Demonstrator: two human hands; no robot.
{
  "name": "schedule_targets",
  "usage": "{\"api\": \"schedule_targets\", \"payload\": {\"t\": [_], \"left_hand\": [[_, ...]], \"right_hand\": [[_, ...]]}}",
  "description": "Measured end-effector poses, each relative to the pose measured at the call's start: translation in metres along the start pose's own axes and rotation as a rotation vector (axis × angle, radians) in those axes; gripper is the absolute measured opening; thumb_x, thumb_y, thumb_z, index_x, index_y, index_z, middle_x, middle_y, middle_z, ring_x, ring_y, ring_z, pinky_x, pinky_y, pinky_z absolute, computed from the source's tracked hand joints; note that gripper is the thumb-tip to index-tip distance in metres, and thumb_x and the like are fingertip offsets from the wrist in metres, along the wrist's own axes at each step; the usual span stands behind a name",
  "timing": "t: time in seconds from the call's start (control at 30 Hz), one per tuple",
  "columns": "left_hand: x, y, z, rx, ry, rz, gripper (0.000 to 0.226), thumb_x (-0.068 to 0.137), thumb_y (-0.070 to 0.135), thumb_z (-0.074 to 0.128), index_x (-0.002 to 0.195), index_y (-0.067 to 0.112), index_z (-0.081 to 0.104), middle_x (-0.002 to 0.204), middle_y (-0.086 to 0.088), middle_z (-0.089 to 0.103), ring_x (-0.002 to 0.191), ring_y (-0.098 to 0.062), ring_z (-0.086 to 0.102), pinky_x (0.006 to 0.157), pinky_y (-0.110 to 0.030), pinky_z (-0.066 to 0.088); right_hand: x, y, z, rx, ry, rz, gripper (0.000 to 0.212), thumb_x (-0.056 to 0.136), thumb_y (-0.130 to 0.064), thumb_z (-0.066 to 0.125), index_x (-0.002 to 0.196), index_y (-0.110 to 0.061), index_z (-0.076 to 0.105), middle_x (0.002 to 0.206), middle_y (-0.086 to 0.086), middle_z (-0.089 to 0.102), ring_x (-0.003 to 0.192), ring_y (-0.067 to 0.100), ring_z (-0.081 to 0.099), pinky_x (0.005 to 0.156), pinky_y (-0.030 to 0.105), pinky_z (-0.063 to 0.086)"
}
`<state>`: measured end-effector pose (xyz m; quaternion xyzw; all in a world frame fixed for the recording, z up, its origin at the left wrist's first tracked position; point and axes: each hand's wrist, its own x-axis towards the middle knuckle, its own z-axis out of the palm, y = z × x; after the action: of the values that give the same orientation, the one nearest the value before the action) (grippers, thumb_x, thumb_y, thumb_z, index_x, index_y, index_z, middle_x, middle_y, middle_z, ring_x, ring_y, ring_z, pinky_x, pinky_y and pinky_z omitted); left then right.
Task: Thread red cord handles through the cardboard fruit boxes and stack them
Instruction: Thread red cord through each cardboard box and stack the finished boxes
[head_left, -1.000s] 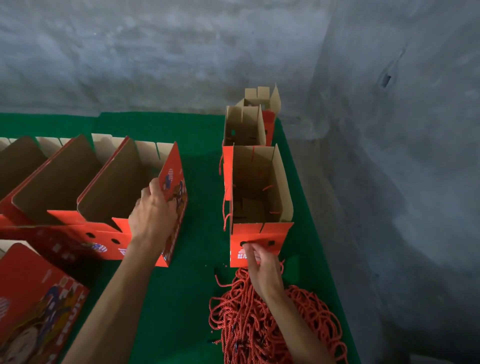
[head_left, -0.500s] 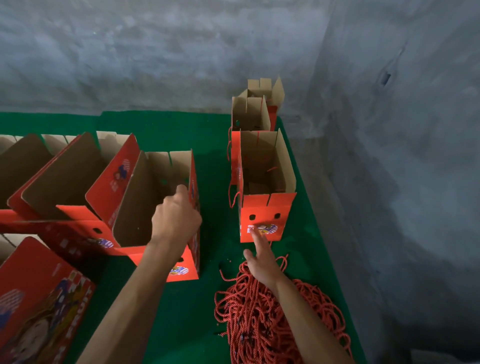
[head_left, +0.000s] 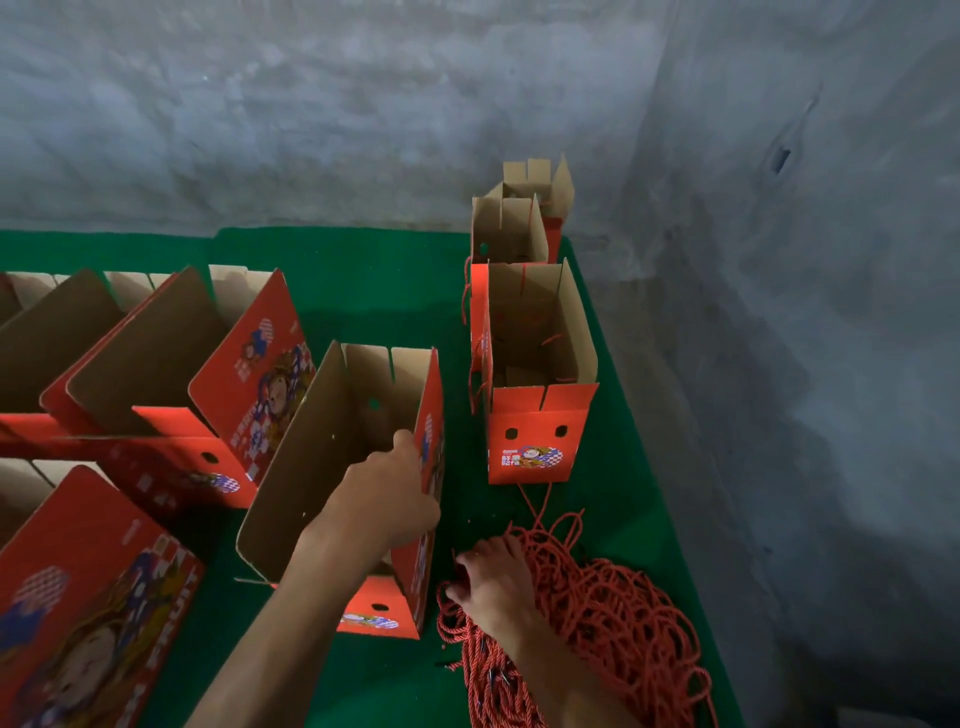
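Green mat (head_left: 374, 291); left hand (head_left: 387, 499) gripping box (head_left: 332, 457); right hand (head_left: 493, 582) on cords (head_left: 613, 623)

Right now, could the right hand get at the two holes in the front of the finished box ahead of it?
Probably yes: the right hand rests on the cord pile, and only bare green cloth separates it from the finished box.
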<state>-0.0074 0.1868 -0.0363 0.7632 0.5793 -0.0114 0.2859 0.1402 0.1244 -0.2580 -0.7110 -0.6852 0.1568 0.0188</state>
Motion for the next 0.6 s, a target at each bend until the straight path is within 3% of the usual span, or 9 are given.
{"api": "schedule_targets", "payload": {"t": [0.13, 0.27, 0.37, 0.4, 0.47, 0.5, 0.6], "left_hand": [[0.008, -0.008, 0.002, -0.084, -0.033, 0.006, 0.035, 0.093, 0.036, 0.063, 0.114, 0.028, 0.036, 0.098, 0.006, 0.056, 0.083, -0.016, 0.064, 0.072, -0.033, 0.059], [0.028, -0.017, -0.003, -0.423, -0.178, -0.053, 0.023, 0.096, 0.031, 0.060, 0.115, 0.028, 0.048, 0.105, 0.000, 0.066, 0.088, -0.021, 0.071, 0.058, -0.031, 0.061], [0.041, -0.021, -0.009, -0.622, -0.284, -0.076, 0.025, 0.088, 0.038, 0.065, 0.111, 0.029, 0.059, 0.099, 0.000, 0.076, 0.087, -0.020, 0.076, 0.064, -0.034, 0.062], [0.044, -0.021, -0.011, -0.663, -0.299, -0.077, 0.028, 0.086, 0.041, 0.065, 0.111, 0.030, 0.062, 0.097, 0.002, 0.078, 0.089, -0.019, 0.076, 0.068, -0.036, 0.063], [0.046, -0.018, -0.012, -0.713, -0.296, -0.084, 0.027, 0.083, 0.045, 0.063, 0.107, 0.032, 0.065, 0.093, 0.003, 0.078, 0.092, -0.021, 0.075, 0.074, -0.037, 0.060], [0.046, -0.018, -0.011, -0.733, -0.279, -0.096, 0.025, 0.083, 0.045, 0.060, 0.103, 0.031, 0.066, 0.091, 0.002, 0.078, 0.093, -0.024, 0.074, 0.075, -0.038, 0.057], [0.042, -0.019, -0.005, -0.761, -0.243, -0.134, 0.023, 0.084, 0.038, 0.052, 0.100, 0.027, 0.064, 0.096, -0.007, 0.077, 0.094, -0.031, 0.071, 0.073, -0.038, 0.053]], "right_hand": [[-0.001, -0.009, 0.001, -0.014, 0.033, 0.060, 0.033, 0.099, -0.047, 0.055, 0.108, -0.023, 0.075, 0.108, -0.001, 0.072, 0.115, 0.022, 0.057, 0.123, 0.043, 0.022], [-0.002, -0.011, -0.008, 0.050, 0.198, 0.101, 0.038, 0.102, -0.052, 0.049, 0.109, -0.028, 0.077, 0.133, -0.007, 0.063, 0.131, 0.016, 0.049, 0.128, 0.043, 0.010], [-0.002, -0.013, -0.025, 0.173, 0.431, 0.084, 0.031, 0.101, -0.047, 0.059, 0.103, -0.025, 0.080, 0.128, -0.005, 0.065, 0.124, 0.016, 0.054, 0.119, 0.040, 0.032], [-0.001, -0.014, -0.032, 0.317, 0.485, 0.075, 0.027, 0.101, -0.043, 0.062, 0.104, -0.023, 0.080, 0.121, -0.006, 0.068, 0.115, 0.012, 0.058, 0.110, 0.034, 0.041], [-0.002, -0.021, -0.051, 0.782, 0.414, 0.119, 0.015, 0.101, -0.031, 0.066, 0.108, -0.022, 0.076, 0.109, -0.009, 0.072, 0.099, 0.002, 0.065, 0.091, 0.024, 0.053], [-0.002, -0.024, -0.058, 0.986, 0.347, 0.157, 0.010, 0.101, -0.025, 0.066, 0.105, -0.024, 0.074, 0.103, -0.011, 0.073, 0.094, 0.001, 0.067, 0.083, 0.021, 0.053], [0.001, -0.030, -0.073, 1.231, 0.286, 0.239, 0.009, 0.098, -0.015, 0.062, 0.093, -0.019, 0.068, 0.085, -0.006, 0.069, 0.079, 0.005, 0.068, 0.075, 0.017, 0.050]]}}
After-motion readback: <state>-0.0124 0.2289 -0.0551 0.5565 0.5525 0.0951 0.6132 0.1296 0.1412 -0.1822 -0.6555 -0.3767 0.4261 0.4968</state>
